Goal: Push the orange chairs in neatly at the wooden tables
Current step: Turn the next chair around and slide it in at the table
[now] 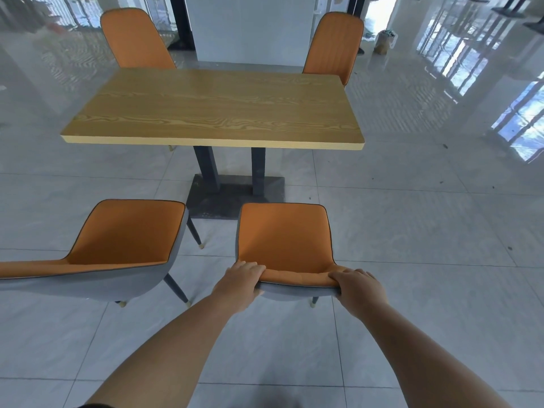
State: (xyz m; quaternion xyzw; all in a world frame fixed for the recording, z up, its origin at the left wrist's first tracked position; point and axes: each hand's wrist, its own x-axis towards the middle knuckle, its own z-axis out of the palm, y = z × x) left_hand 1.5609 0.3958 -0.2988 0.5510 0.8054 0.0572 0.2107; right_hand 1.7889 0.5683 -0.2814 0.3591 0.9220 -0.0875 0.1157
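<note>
Left hand [240, 282] and right hand [360, 288] both grip the backrest top of the orange cushioned chair [284, 235] (seat facing the rectangular wooden table [215, 107], standing apart from it).

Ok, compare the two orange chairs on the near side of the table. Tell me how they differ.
The right near chair is gripped at its backrest top by the left hand and right hand; the left near chair is untouched. The right one faces the wooden table squarely; the left one is angled. Both stand pulled out, short of the table edge, with orange seats and grey shells.
</note>
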